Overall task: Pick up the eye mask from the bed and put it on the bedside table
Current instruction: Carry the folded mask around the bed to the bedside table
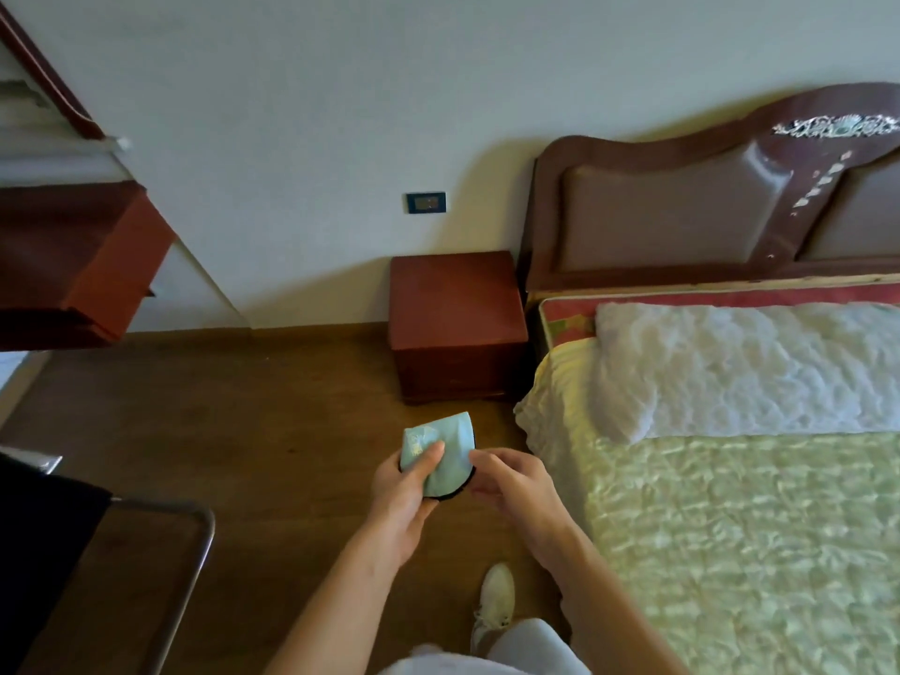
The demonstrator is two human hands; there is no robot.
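Observation:
A pale blue eye mask (pixel 445 448) with a black edge is folded in front of me, above the wooden floor. My left hand (pixel 406 494) grips it, thumb pressed on its front. My right hand (pixel 514 484) sits at the mask's right edge with fingertips touching it. The dark red wooden bedside table (pixel 455 304) stands beyond my hands, against the wall, between the floor and the bed (pixel 730 504). Its top is bare. The bed lies to my right with a pale green quilt.
A white pillow (pixel 730 362) lies at the head of the bed under a brown padded headboard (pixel 682 216). A metal-framed chair (pixel 185 552) with dark cloth stands at lower left. A red-brown shelf (pixel 83 265) juts from the left wall. My white shoe (pixel 494 601) is on the floor.

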